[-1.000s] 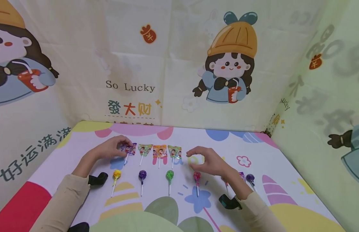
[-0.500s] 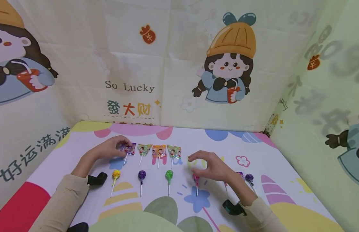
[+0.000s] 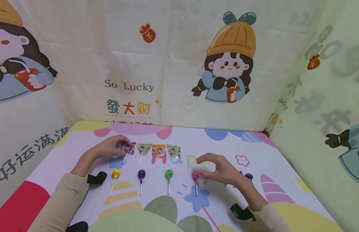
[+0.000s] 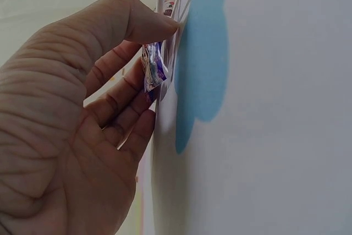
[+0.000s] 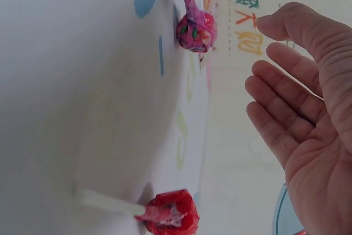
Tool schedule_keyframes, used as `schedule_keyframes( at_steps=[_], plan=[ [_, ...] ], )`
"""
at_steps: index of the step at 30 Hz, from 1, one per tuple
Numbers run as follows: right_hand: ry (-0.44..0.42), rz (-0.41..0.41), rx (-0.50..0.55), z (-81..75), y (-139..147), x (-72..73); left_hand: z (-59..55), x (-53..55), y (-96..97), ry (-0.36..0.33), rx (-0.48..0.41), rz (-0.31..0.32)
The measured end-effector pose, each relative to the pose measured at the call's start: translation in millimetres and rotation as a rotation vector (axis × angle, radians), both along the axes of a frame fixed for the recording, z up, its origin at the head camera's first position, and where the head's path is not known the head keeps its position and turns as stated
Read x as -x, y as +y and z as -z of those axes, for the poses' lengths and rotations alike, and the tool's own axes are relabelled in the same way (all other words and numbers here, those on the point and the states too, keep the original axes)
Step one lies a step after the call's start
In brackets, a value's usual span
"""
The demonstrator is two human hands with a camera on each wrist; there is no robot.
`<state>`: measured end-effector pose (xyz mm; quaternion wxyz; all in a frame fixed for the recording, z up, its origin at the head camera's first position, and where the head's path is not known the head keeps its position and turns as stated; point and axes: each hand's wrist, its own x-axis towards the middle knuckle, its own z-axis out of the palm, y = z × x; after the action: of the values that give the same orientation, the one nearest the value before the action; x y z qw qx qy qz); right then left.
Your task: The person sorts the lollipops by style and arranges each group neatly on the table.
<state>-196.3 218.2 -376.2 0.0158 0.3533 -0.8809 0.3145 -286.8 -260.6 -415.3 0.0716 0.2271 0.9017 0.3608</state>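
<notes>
At the left end of the back row, my left hand pinches the purple flat-wrapped lollipop by its wrapper. The left wrist view has its purple wrapper between thumb and fingers, low against the tabletop. Beside it lie a green-wrapped lollipop, an orange-wrapped lollipop and another green-wrapped lollipop. My right hand hovers with parted thumb and fingers, holding nothing. Nearest to it is a pink round lollipop. In the right wrist view, a red round lollipop lies below the hand.
The front row has a yellow lollipop, a purple lollipop and a green lollipop. A dark purple lollipop lies partly behind my right forearm. Cloth walls enclose the patterned table.
My right hand has moved right and toward the front, away from the back row, passing over the pink lollipop. The left hand stays at the purple-wrapped lollipop.
</notes>
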Motion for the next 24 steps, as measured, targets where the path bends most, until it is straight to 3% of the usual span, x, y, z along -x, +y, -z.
schedule_keyframes(
  at_steps=[13,24],
  plan=[
    [-0.010,0.072,0.026,0.6,22.2,-7.5,1.0,1.2,0.7,-0.006,0.004,0.000],
    [0.006,0.057,0.099,5.0,40.8,-14.1,-0.4,0.2,0.9,-0.013,0.013,-0.011]
  ],
)
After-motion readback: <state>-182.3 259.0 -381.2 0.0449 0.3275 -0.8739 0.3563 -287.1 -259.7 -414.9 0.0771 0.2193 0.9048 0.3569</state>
